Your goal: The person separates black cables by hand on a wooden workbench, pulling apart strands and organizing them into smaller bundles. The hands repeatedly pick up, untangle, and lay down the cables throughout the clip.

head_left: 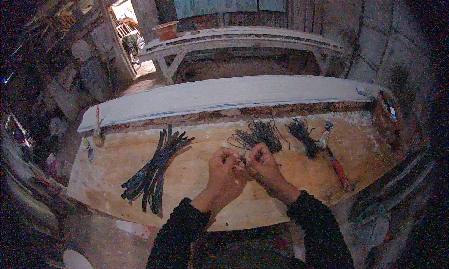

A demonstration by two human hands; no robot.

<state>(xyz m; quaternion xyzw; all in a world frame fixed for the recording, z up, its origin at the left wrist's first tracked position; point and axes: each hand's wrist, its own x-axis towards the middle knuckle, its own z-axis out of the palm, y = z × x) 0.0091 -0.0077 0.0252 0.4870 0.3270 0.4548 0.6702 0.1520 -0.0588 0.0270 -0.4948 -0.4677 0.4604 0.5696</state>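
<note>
My left hand (228,169) and my right hand (267,166) meet over the middle of the wooden board. Thumb and fingers of each are pinched together on a thin dark strand (243,157). Whether it is cord or wire I cannot make out. Just beyond my fingertips lies a loose, looped bundle of similar dark strands (265,131). A smaller, tighter dark bundle (303,137) rests to its right. Left of my hands is a fanned pile of flat black strips (152,173). A red-handled tool (337,168) with a pale head lies at the right.
The board (187,199) backs onto a raised, whitish-topped ledge (224,93). A stick-like thing (97,121) stands at the board's left corner, a dark container (388,112) at its right end. Farther back, a long bench (252,41) carries an orange pot (166,30). A bright doorway opens at far left.
</note>
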